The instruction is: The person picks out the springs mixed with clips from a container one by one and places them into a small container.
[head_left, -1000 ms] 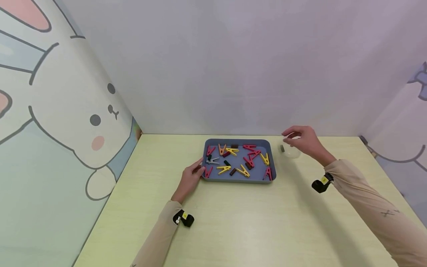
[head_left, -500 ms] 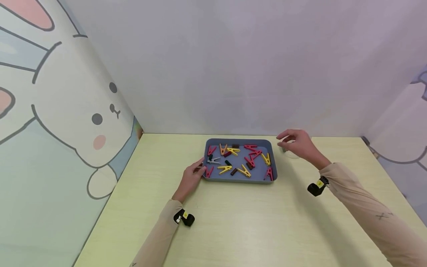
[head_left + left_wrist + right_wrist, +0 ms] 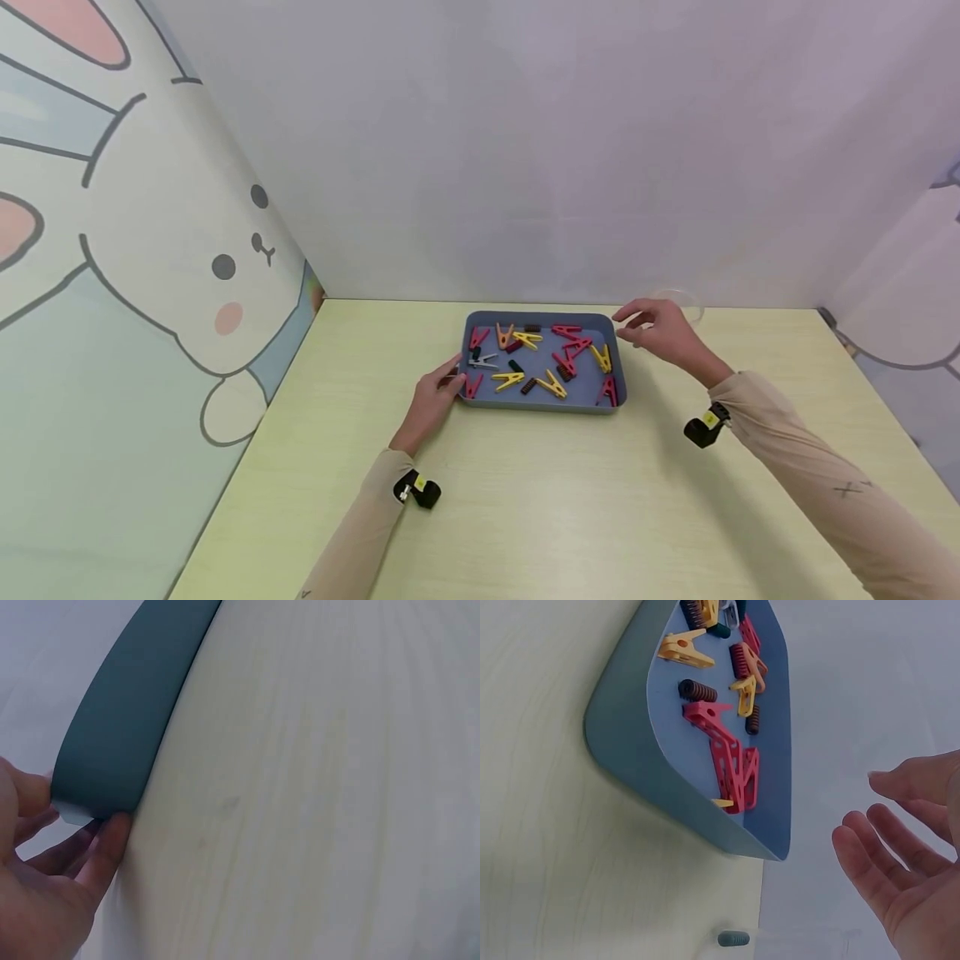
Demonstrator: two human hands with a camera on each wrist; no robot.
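A blue-grey tray [image 3: 540, 407] lies on the table, holding loose plastic clips in red, yellow, orange and grey. My left hand [image 3: 431, 402] grips its left end, with fingertips against the outer wall [image 3: 124, 712] in the left wrist view. Over the back right corner hovers my right hand [image 3: 660, 333], fingers bent and parted, with a gap between thumb and fingers and nothing in it. In the right wrist view, small dark coil springs [image 3: 697, 691] lie among the red clips [image 3: 727, 761].
Behind my right hand stands a clear round container [image 3: 693, 307], partly covered by it. A dark green coil spring [image 3: 733, 938] shows at that container in the right wrist view. A white wall [image 3: 480, 208] borders the back of the pale wooden table [image 3: 525, 500].
My right hand has moved left and slightly nearer, from above the clear container to the tray's right end. My left hand stays on the tray's left end.
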